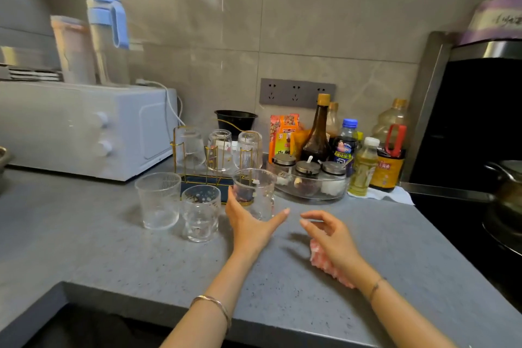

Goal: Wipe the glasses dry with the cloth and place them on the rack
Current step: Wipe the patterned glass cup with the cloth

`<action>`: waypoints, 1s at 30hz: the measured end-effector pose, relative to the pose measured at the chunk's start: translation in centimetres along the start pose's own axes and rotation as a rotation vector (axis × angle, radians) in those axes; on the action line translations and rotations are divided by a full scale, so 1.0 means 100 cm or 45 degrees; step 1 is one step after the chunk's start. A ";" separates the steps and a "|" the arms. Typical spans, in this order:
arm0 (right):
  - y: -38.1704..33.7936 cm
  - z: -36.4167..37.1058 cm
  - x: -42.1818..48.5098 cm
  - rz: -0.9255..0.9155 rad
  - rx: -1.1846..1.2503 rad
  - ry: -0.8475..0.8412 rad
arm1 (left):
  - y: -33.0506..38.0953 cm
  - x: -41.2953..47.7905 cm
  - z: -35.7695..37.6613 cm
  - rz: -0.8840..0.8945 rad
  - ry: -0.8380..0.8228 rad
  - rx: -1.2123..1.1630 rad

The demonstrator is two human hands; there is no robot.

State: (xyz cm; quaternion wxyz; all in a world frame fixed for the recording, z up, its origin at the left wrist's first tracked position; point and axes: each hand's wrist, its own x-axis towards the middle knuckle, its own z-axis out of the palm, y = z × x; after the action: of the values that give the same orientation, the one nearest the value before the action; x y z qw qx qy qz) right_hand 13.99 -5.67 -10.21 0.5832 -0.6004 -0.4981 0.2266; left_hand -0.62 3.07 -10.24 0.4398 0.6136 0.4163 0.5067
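My left hand (251,223) grips a clear glass (255,192), upright, just above the grey counter (141,257) in front of the rack. My right hand (330,237) hovers a little to the right of it, thumb and forefinger apart, with a pink-and-white cloth (327,265) tucked under the palm and lower fingers. Two more glasses stand upright on the counter to the left: a ribbed one (158,200) and a dotted one (201,216). The gold wire rack (209,175) behind them carries three upturned glasses (220,150).
A white microwave (84,127) with bottles on top stands at the left. Sauce and oil bottles (353,147) and a glass tray of spice jars (310,181) crowd the back right. A stove with a pan (505,195) lies at the right, a sink edge (56,297) at the bottom left.
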 end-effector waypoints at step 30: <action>0.005 -0.042 -0.040 -0.056 -1.035 -0.413 | 0.010 0.001 0.001 -0.514 -0.598 -0.956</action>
State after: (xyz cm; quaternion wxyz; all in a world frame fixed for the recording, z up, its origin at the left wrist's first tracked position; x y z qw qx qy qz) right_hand 16.17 -10.99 -11.01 0.2184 -0.7268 -0.6447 0.0911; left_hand -0.42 2.85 -9.31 0.8024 0.4173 0.2048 0.3743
